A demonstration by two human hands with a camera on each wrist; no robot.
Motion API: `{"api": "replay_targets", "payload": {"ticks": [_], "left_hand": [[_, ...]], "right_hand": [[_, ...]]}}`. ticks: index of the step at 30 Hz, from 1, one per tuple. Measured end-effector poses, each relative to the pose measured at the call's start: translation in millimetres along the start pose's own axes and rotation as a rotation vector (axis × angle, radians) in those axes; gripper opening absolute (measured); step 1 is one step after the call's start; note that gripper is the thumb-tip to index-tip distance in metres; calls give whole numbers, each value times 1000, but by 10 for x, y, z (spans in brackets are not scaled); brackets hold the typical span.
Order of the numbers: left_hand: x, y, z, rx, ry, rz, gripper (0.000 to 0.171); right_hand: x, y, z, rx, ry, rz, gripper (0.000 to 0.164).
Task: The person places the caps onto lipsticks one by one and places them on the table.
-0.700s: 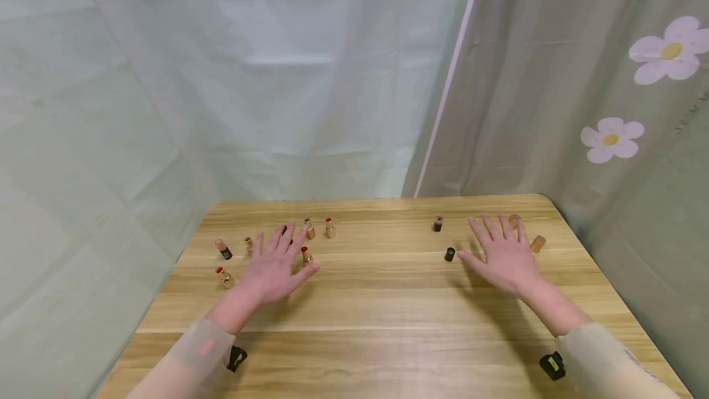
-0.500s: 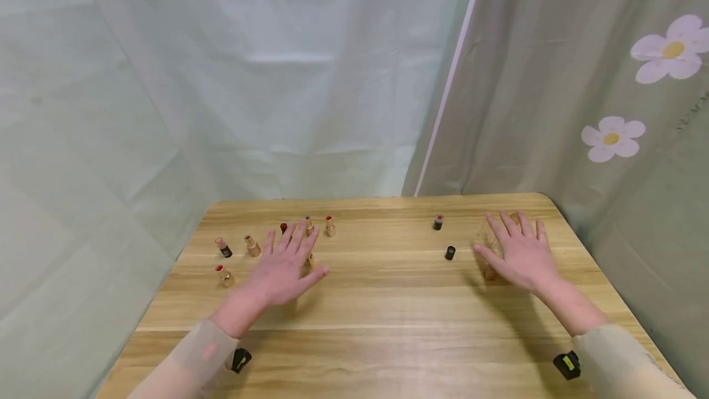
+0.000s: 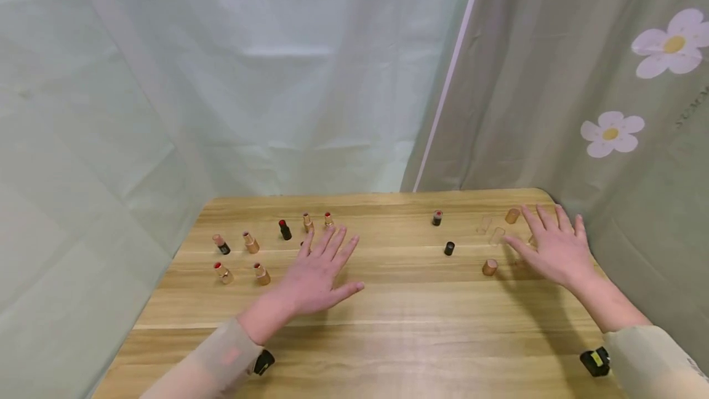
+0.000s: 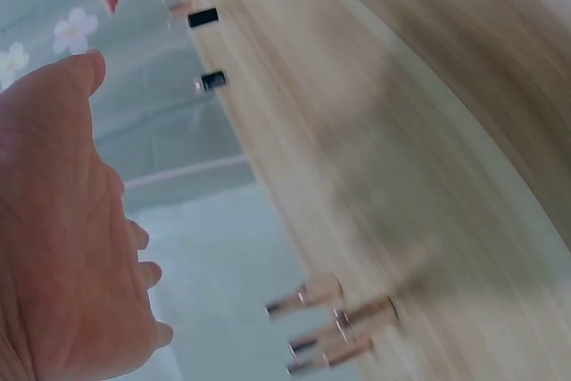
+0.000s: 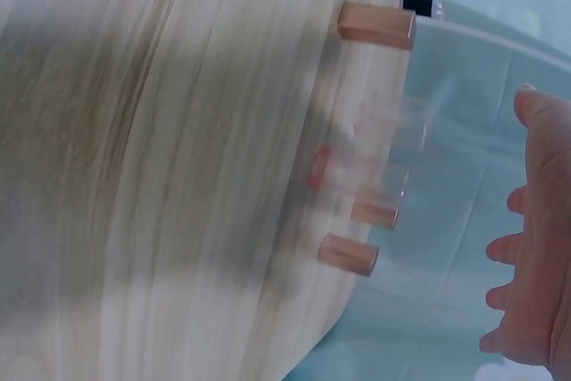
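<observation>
My left hand (image 3: 318,270) hovers palm down, fingers spread, over the left part of the wooden table. It holds nothing and partly hides a lipstick. Around it stand several uncapped lipsticks: a gold one with a red tip (image 3: 223,273), a black one (image 3: 285,229) and a rose-gold one (image 3: 251,242). My right hand (image 3: 556,251) is likewise spread in the air at the right, beside several caps. These include a copper cap (image 3: 490,267), another copper cap (image 3: 512,215) and a clear cap (image 3: 497,237). In the right wrist view, the copper cap (image 5: 376,24) stands below the palm's level.
Left of the caps are a small black cap (image 3: 449,248) and a black lipstick with a clear top (image 3: 437,218). The wooden table (image 3: 399,325) ends at pale curtains (image 3: 310,79) behind and on both sides. Black devices (image 3: 596,362) sit at the wrists.
Both hands have swept to the right, fingers still spread. Lipsticks once under the left hand now show, and so do the clear and copper caps once under the right. Nothing was picked up.
</observation>
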State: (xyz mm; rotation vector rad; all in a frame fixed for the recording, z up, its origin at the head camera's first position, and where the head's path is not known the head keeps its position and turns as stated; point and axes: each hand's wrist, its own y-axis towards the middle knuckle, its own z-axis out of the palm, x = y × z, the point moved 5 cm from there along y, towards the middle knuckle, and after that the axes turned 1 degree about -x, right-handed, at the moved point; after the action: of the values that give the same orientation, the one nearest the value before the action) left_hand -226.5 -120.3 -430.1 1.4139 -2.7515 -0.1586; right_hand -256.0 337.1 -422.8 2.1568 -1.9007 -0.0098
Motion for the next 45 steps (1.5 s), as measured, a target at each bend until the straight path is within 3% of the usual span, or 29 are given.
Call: {"api": "replay_targets", "payload": {"ticks": [5,15,25,37,45], "left_hand": [[-234,127,32,50,-6,38,90],[-806,348,140,88,-39,182,89],[-1274,439,325,123,-63,309,83],[-1682,502,565,141,-29,412,75],[-1801,515,643,141,4,435,73]], "right_hand": [[-113,-38,-28,-13,22,4,89],[-257,-141,-9,-95,77,-14,79],[-330,-319,160,-102,225,77,61],[-336,-333,432,-61,371,129,52],[-372,-340,535,-25,432,193,52]]}}
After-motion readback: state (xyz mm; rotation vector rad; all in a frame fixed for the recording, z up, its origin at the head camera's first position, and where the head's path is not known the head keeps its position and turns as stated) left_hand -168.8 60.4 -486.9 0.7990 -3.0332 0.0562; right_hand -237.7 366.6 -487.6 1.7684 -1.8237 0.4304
